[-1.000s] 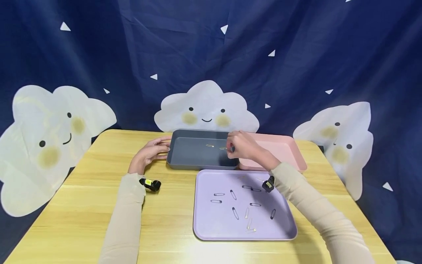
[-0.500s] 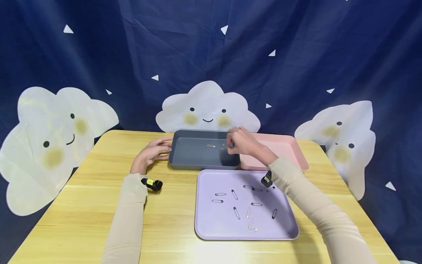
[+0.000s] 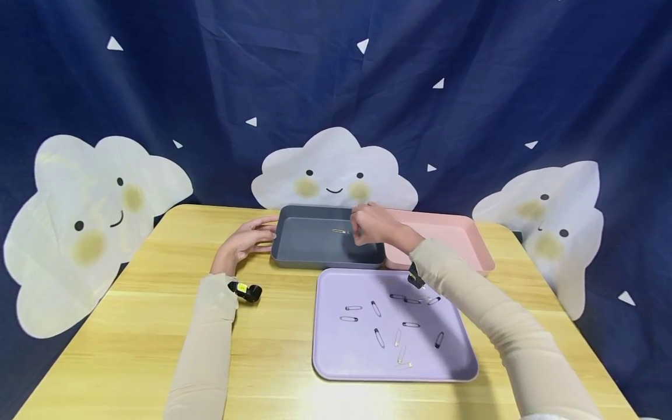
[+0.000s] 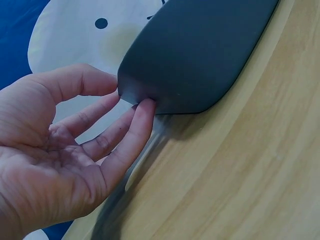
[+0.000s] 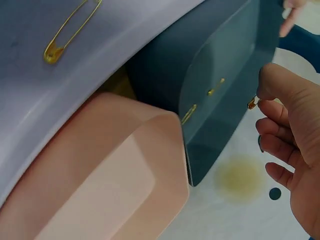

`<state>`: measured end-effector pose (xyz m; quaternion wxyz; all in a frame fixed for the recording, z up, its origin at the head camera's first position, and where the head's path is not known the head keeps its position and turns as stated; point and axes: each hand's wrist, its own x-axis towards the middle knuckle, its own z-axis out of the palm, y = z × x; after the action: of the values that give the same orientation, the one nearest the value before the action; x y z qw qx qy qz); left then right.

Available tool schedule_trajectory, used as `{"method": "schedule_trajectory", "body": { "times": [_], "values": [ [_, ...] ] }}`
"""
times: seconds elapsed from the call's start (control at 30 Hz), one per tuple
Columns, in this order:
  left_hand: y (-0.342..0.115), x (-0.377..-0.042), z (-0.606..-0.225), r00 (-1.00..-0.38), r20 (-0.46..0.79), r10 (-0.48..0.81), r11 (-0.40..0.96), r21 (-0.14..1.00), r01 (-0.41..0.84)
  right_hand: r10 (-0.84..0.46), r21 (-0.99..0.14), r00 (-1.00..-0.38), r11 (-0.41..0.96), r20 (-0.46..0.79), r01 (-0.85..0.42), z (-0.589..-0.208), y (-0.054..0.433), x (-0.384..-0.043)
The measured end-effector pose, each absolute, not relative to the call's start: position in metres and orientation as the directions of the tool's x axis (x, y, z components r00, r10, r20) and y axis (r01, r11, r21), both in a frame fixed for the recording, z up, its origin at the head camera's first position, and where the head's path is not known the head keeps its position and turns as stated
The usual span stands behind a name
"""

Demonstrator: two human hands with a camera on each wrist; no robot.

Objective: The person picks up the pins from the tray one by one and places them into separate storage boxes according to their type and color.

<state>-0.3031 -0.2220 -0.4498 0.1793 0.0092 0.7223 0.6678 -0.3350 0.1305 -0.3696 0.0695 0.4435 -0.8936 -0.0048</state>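
Observation:
My right hand (image 3: 371, 224) is over the right part of the dark grey tray (image 3: 301, 239). In the right wrist view, its thumb and index finger pinch a gold safety pin (image 5: 251, 104), mostly hidden by the fingertips. Two more gold safety pins lie inside the grey tray, one (image 5: 216, 87) farther in and one (image 5: 189, 114) closer to the pink tray. My left hand (image 3: 244, 242) rests its spread fingertips against the outer left end of the grey tray. In the left wrist view, those fingers (image 4: 131, 132) touch the tray's wall without curling round it.
A pink tray (image 3: 457, 242) adjoins the grey tray on the right. In front is a lilac tray (image 3: 346, 359) bearing several black safety pins (image 3: 380, 338) and several gold ones (image 3: 402, 354). All stand on a wooden table (image 3: 273, 350); a dark blue cloud-print curtain (image 3: 336, 70) hangs behind.
My right hand has moved a little left over the grey tray, covering more of one gold safety pin there. The left hand keeps its place at the tray's end.

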Motion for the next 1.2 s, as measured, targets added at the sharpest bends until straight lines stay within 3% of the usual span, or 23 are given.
{"method": "schedule_trajectory", "body": {
  "times": [0.5,1.2],
  "values": [
    [-0.217,-0.295,-0.433,-0.929,-0.254,0.27,0.093,0.967,-0.237,-0.795,0.122,-0.607,0.602,0.002,-0.789,-0.372,0.124,-0.348],
    [-0.217,-0.291,-0.429,-0.919,-0.269,0.288,0.088,0.963,-0.254,-0.85,0.262,-0.527,0.508,-0.002,-0.821,-0.383,0.123,-0.351]
  ]
}}
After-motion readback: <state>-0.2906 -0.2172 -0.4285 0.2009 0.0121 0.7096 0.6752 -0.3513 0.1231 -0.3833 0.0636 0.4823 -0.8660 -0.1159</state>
